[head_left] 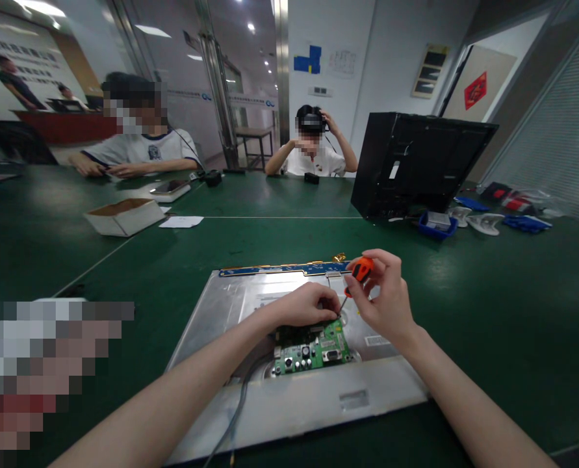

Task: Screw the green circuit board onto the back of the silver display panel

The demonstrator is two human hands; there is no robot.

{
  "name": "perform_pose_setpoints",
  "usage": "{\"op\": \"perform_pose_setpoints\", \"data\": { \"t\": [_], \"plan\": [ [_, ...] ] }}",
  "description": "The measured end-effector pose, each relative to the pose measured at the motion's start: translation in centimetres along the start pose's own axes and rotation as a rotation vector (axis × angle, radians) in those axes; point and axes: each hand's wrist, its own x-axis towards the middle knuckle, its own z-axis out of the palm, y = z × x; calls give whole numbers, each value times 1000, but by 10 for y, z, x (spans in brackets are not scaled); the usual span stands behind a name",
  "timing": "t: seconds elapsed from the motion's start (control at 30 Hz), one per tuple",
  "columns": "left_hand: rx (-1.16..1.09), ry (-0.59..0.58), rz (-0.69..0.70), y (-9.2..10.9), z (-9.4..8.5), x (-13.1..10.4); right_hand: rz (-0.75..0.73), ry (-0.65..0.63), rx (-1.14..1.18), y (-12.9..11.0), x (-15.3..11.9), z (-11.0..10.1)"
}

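A silver metal panel lies flat on the green table, with a blue circuit strip along its far edge. On its middle sits a green circuit board. My right hand grips an orange and black screwdriver, its shaft slanting down to the board's far right corner. My left hand is over the board's far edge, fingers bent together beside the screwdriver tip; whatever they hold is hidden. A grey cable runs from the board's left side toward me.
A black monitor stands at the back right, near a blue tray and blue gloves. An open box and white paper are at the left. Two people sit across the table.
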Motion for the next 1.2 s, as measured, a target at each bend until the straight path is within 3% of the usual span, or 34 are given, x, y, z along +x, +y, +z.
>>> {"op": "perform_pose_setpoints", "data": {
  "t": [0.23, 0.43, 0.63, 1.03, 1.2],
  "plan": [
    [7, -14, 15, 0, -1, -1, -51, -65, 9, -4, 2, -4],
    [142, 12, 90, 2, 2, -2, -78, -98, -15, -6, 4, -6],
    [336, 12, 122, 9, 3, -3, -2, 7, -4, -2, 1, -2],
    [534, 1, 155, 18, 3, -3, -55, -71, -10, -6, 5, -7],
    [542, -4, 175, 19, 1, -3, -10, -21, -8, -4, 3, -4]
  ]
}}
